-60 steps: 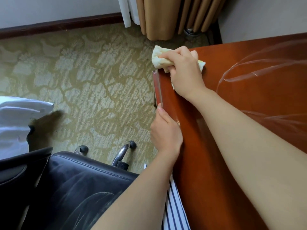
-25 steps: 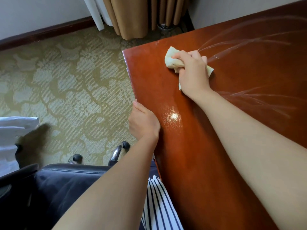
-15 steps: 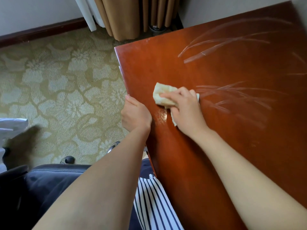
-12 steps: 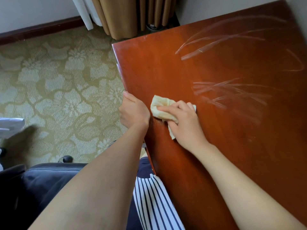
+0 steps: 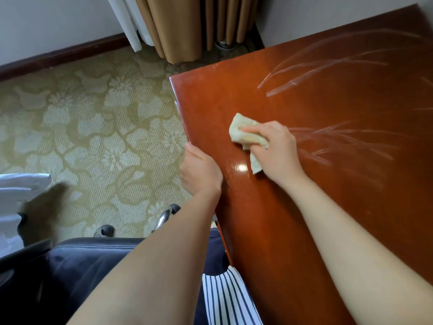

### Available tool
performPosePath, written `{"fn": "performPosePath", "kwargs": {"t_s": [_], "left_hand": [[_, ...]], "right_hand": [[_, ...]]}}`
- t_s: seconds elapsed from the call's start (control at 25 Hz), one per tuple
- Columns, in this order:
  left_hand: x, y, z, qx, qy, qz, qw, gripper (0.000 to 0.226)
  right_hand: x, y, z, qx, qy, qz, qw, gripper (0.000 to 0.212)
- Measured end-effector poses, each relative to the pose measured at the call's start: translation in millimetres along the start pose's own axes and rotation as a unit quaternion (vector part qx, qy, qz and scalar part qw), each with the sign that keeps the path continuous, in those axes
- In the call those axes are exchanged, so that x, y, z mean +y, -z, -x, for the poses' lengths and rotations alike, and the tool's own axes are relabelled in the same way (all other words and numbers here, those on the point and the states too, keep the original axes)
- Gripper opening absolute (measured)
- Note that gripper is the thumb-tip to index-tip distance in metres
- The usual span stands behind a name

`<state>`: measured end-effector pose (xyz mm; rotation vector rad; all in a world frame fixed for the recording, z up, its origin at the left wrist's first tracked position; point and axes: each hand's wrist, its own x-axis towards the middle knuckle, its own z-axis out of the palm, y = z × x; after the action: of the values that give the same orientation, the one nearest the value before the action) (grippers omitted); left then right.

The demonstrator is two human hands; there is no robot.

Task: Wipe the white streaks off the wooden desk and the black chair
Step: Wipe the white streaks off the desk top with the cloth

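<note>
The glossy reddish wooden desk (image 5: 269,231) fills the right side. White streaks (image 5: 339,141) fan out just right of my right hand, and more white streaks (image 5: 316,69) cross the far part of the top. My right hand (image 5: 276,151) grips a crumpled pale yellow cloth (image 5: 243,132) and presses it on the desk near the left edge. My left hand (image 5: 200,172) holds the desk's left edge, fingers curled over it and hidden below. The black chair (image 5: 82,266) shows at the bottom left, its seat partly covered by my left forearm.
A floral green carpet (image 5: 93,137) covers the floor left of the desk. Tan curtains (image 5: 187,26) hang at the far wall. White bedding (image 5: 16,195) lies at the left edge. The chair's chrome base and castors (image 5: 105,229) stick out beside the desk.
My right hand slid the cloth from the far corner down along the left edge toward my left hand, then a little up and right again. My left hand kept its hold on the edge.
</note>
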<state>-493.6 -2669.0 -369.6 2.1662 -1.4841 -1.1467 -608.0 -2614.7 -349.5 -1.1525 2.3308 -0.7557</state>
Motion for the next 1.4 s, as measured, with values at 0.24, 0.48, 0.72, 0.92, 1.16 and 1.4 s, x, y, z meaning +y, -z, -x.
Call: {"fn": "performPosePath", "kwargs": {"t_s": [0.24,0.48,0.72,0.92,1.16,1.4], "left_hand": [[-7,-9,-8,0.018,0.002,-0.019,1.000,0.062],[-5,-11,-9,0.035,0.006,-0.027,0.999,0.060],[2,-10,-7,0.039,0.017,-0.037,0.998,0.057],[4,-10,-10,0.044,0.011,-0.044,0.998,0.055],[2,-7,-8,0.031,-0.005,-0.035,0.999,0.055],[0,-5,-7,0.035,-0.024,-0.039,0.998,0.056]], "right_hand": [[-4,2,-85,0.106,-0.072,0.024,0.992,0.033],[-28,-2,-147,0.153,-0.124,0.049,0.979,0.035],[-56,-34,-159,0.025,0.011,0.069,0.997,0.037],[-82,-59,-133,-0.089,0.128,0.022,0.987,0.035],[-40,-28,-84,-0.062,0.098,0.041,0.992,0.034],[19,12,-22,0.023,-0.011,0.020,0.999,0.036]]}}
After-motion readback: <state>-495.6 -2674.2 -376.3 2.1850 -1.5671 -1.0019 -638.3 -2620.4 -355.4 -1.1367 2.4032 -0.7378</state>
